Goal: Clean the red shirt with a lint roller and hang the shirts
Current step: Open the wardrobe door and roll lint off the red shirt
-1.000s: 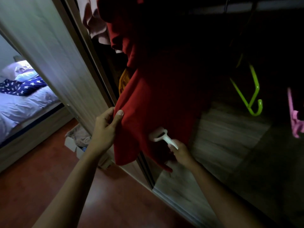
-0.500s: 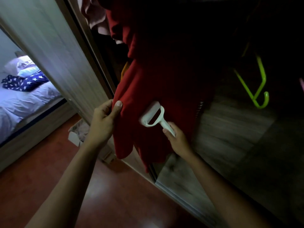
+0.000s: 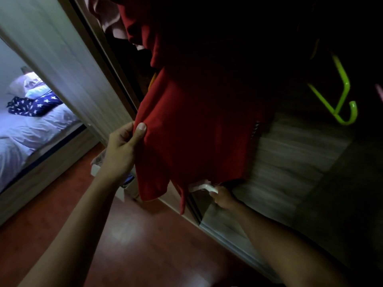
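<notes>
The red shirt (image 3: 192,129) hangs in the open wardrobe, its top lost in shadow. My left hand (image 3: 122,150) pinches the shirt's left edge between thumb and fingers and holds the cloth taut. My right hand (image 3: 222,196) grips the handle of the white lint roller (image 3: 202,186), whose head lies against the shirt's bottom hem, partly hidden by the cloth.
A pale pink garment (image 3: 107,15) hangs left of the red shirt. A green hanger (image 3: 339,96) dangles at the right in the dark wardrobe. The wardrobe's sliding door (image 3: 62,59) stands at the left. A white box (image 3: 122,189) sits on the red-brown floor (image 3: 134,245). A bed (image 3: 31,125) lies far left.
My right hand has run the lint roller down the shirt from mid-height to the bottom hem. My left hand has kept its pinch on the shirt's edge.
</notes>
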The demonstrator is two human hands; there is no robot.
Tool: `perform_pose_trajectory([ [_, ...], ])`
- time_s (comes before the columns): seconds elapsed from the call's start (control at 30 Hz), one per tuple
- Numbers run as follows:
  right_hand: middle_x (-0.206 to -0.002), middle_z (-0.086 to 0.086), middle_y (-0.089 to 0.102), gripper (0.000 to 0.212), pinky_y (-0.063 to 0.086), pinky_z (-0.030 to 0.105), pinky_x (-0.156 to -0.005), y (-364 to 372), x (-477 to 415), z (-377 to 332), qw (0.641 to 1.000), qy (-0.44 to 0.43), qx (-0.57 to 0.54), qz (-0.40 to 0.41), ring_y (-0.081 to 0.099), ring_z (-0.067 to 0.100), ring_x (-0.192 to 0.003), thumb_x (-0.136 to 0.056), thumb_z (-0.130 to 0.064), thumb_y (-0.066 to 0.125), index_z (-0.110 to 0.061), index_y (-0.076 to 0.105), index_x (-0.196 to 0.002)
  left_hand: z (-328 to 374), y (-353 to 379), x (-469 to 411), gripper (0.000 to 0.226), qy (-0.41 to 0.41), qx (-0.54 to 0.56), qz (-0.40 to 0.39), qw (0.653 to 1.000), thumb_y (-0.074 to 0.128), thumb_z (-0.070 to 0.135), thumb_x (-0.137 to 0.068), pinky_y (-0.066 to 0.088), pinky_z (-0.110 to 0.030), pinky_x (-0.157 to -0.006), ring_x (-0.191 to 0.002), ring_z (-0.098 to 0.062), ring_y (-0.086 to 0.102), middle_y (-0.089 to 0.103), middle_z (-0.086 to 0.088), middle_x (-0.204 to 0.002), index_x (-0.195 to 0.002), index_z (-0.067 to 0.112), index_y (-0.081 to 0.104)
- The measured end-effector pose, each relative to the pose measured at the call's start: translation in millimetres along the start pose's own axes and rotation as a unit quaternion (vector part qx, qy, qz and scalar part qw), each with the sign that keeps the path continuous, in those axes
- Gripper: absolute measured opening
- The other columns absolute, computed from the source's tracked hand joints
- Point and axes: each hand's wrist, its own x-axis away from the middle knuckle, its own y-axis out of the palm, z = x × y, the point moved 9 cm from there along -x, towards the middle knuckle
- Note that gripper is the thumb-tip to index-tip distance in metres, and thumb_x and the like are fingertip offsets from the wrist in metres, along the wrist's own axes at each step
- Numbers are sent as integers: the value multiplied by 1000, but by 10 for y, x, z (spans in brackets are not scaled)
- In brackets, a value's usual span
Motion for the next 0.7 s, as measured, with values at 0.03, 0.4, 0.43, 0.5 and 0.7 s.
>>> perform_pose_trajectory([
  [0.03, -96, 9, 64, 32, 48, 29, -71, -77, -5, 52, 999, 21, -24, 9, 62, 20, -84, -100, -23, 57, -4, 60, -125, -8, -9, -1, 37, -1, 0, 2, 1000, 48, 31, -105, 58, -44, -84, -96, -34, 71, 72, -24, -106, -113, 0, 66],
  [0.4, -73, 0, 55, 27, 29, 19, -38, -1546, -153, -93, 898, 32, -401, 179, 42, 10, -49, -102, -34, 49, -14, 56, -119, -26, 66, 5, 39, -2, 12, -11, 1000, 48, 32, -102, 60, -25, -77, -99, -30, 72, 75, -15, -105, -115, 1, 66],
  [0.43, -74, 0, 56, 28, 29, 20, -40, -1636, -163, -118, 887, 24, -421, 187, 43, 9, -49, -102, -35, 48, -16, 56, -120, -22, 75, 6, 40, -2, 12, -10, 1000, 49, 34, -101, 60, -26, -78, -100, -32, 71, 74, -17, -106, -115, 1, 67],
  [0.5, -76, 0, 56, 25, 29, 21, -39, -1712, -157, -170, 874, 13, -450, 183, 43, 7, -48, -102, -35, 48, -18, 55, -120, -7, 91, 9, 39, -1, 16, -6, 1000, 49, 33, -101, 59, -25, -79, -102, -32, 71, 74, -17, -109, -116, 2, 67],
  [0.7, -74, 1, 52, 26, 22, 15, -39, -1120, -92, -224, 930, 33, -365, -5, 37, 8, -45, -102, -39, 47, -19, 55, -116, 22, 91, 1, 40, 6, 21, 5, 1000, 48, 31, -102, 60, -23, -81, -101, -25, 72, 73, -18, -113, -121, 0, 65],
])
